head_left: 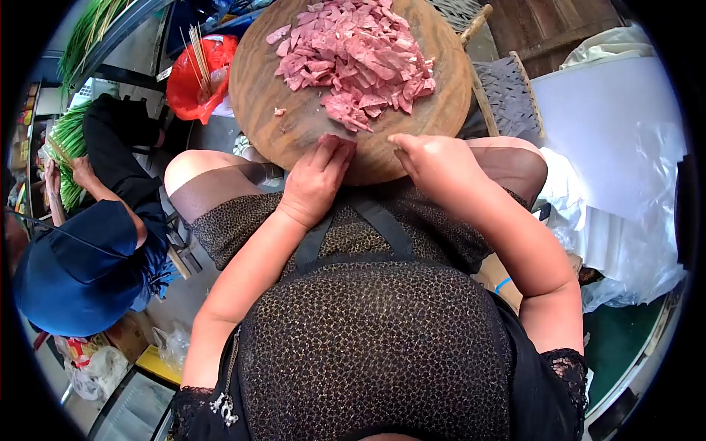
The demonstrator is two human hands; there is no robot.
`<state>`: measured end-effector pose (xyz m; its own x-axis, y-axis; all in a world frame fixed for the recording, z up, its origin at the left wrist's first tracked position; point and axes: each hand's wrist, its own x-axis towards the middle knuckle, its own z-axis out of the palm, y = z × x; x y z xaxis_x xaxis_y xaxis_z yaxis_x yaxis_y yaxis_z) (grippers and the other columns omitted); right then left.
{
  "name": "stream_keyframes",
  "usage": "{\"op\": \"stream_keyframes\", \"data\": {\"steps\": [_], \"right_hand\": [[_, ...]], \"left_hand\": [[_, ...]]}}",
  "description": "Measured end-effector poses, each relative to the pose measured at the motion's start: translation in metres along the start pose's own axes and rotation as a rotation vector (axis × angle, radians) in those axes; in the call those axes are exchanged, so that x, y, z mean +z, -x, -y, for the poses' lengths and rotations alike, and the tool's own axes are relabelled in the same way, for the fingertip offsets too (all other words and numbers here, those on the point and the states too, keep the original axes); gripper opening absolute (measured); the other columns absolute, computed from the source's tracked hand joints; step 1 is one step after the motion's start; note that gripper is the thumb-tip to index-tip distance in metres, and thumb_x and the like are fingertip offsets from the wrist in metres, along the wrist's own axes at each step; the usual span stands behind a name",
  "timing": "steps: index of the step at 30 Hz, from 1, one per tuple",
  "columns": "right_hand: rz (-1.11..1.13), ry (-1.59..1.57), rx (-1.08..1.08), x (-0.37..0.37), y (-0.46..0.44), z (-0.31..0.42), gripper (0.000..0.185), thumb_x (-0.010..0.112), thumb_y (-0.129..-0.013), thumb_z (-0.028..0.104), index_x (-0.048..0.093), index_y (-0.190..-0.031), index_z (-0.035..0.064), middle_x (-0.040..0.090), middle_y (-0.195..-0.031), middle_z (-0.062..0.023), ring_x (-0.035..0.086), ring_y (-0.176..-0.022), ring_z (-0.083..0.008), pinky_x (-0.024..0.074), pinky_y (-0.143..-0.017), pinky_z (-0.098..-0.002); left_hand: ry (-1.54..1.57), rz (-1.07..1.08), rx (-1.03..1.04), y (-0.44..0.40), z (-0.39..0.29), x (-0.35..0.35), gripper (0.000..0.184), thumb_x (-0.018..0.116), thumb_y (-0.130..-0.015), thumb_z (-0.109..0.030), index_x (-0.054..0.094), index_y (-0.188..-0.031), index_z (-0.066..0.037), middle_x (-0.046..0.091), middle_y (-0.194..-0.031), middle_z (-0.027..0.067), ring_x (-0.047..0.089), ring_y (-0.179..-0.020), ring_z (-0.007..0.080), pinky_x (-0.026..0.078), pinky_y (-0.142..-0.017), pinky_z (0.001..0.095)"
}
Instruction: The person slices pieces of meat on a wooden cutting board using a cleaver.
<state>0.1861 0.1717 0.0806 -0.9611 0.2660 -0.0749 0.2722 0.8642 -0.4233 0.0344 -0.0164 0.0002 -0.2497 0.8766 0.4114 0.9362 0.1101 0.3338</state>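
Note:
A heap of thin pink-red meat slices (360, 55) covers the far half of a round wooden chopping board (265, 110) in front of my knees. At the board's near edge, my left hand (315, 182) is closed with its fingers round a darker meat slice (340, 147). Across from it, my right hand (437, 160) is closed in a pinch, thumb and forefinger pointing toward the left hand. Whatever thin thing it may hold is too small to make out. A gap separates the two hands, and both are just short of the heap.
Thin wooden skewers (198, 59) stand in a red plastic bag (187, 92) left of the board. Another person in a dark blue hat (73, 272) handles green stalks (70, 143) at the left. A woven seat (507, 95) and a white surface (596, 125) are at the right.

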Motion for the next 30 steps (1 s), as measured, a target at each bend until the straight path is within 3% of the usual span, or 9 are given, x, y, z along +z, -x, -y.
{"op": "stream_keyframes", "data": {"steps": [5,8,10,14,18,21,23,29,30], "right_hand": [[0.067,0.082,-0.016,-0.014,0.035,0.007,0.024,0.062,-0.094,0.019,0.065,-0.114,0.0079,0.070,-0.082,-0.0160,0.068,-0.072,-0.0347,0.0546,-0.062,-0.0444],[0.082,0.129,-0.024,-0.015,0.048,0.009,0.023,0.063,-0.091,0.016,0.065,-0.112,0.0074,0.067,-0.074,-0.0120,0.068,-0.065,-0.0296,0.0537,-0.054,-0.0411],[0.098,0.123,-0.001,-0.019,0.048,0.013,0.018,0.060,-0.090,0.014,0.063,-0.106,0.0063,0.067,-0.073,-0.0136,0.068,-0.066,-0.0320,0.0544,-0.055,-0.0436],[0.153,0.088,0.037,-0.024,0.044,0.020,0.011,0.055,-0.089,0.011,0.059,-0.096,0.0044,0.067,-0.073,-0.0162,0.069,-0.068,-0.0352,0.0555,-0.059,-0.0468],[0.198,0.099,0.040,-0.020,0.038,0.019,0.011,0.053,-0.088,0.010,0.058,-0.096,0.0030,0.067,-0.074,-0.0170,0.069,-0.071,-0.0364,0.0557,-0.061,-0.0478],[0.153,0.118,-0.020,-0.019,0.031,0.018,0.021,0.055,-0.090,0.010,0.064,-0.108,0.0035,0.067,-0.072,-0.0149,0.068,-0.066,-0.0326,0.0543,-0.055,-0.0437],[0.305,0.086,0.072,-0.026,0.021,0.026,0.013,0.051,-0.089,0.010,0.058,-0.095,0.0006,0.069,-0.079,-0.0200,0.070,-0.075,-0.0383,0.0559,-0.064,-0.0490],[0.183,0.088,0.007,-0.001,0.007,0.019,0.013,0.052,-0.091,0.010,0.062,-0.093,0.0033,0.066,-0.070,-0.0176,0.069,-0.068,-0.0360,0.0547,-0.059,-0.0469],[0.218,0.079,0.006,0.000,0.004,0.018,0.013,0.052,-0.090,0.010,0.063,-0.090,0.0036,0.067,-0.070,-0.0183,0.069,-0.069,-0.0367,0.0549,-0.060,-0.0479]], "left_hand": [[-0.169,0.063,0.143,0.008,0.009,0.013,0.027,0.069,-0.085,-0.011,0.067,-0.111,-0.004,0.061,-0.115,0.0118,0.058,-0.110,0.0350,0.054,-0.087,0.0401],[-0.099,0.034,0.100,0.006,0.009,0.014,0.025,0.069,-0.086,-0.011,0.068,-0.110,-0.005,0.061,-0.111,0.0106,0.059,-0.105,0.0352,0.054,-0.084,0.0410],[0.105,-0.011,-0.075,0.007,0.006,0.013,0.025,0.070,-0.086,-0.011,0.068,-0.110,-0.005,0.060,-0.109,0.0106,0.060,-0.101,0.0350,0.055,-0.082,0.0413],[0.025,-0.010,-0.025,0.007,0.008,0.013,0.026,0.071,-0.084,-0.010,0.068,-0.110,-0.006,0.060,-0.109,0.0106,0.060,-0.100,0.0345,0.055,-0.081,0.0410],[0.002,-0.003,-0.009,0.008,0.009,0.013,0.032,0.072,-0.084,-0.011,0.067,-0.115,-0.005,0.061,-0.113,0.0118,0.059,-0.105,0.0345,0.053,-0.089,0.0418],[0.012,0.015,-0.023,0.008,0.007,0.009,0.035,0.073,-0.084,-0.012,0.066,-0.118,-0.005,0.061,-0.117,0.0131,0.058,-0.108,0.0360,0.051,-0.095,0.0432],[0.022,0.010,-0.032,0.007,0.007,0.008,0.035,0.073,-0.084,-0.012,0.066,-0.117,-0.005,0.062,-0.118,0.0136,0.059,-0.107,0.0369,0.051,-0.094,0.0439],[0.072,0.005,-0.040,0.007,0.006,0.007,0.038,0.073,-0.084,-0.010,0.064,-0.121,-0.003,0.061,-0.119,0.0179,0.059,-0.110,0.0403,0.051,-0.094,0.0448],[0.069,0.024,-0.044,0.009,0.003,0.008,0.037,0.068,-0.087,-0.011,0.064,-0.123,-0.005,0.062,-0.121,0.0155,0.059,-0.112,0.0367,0.049,-0.099,0.0443]]}}
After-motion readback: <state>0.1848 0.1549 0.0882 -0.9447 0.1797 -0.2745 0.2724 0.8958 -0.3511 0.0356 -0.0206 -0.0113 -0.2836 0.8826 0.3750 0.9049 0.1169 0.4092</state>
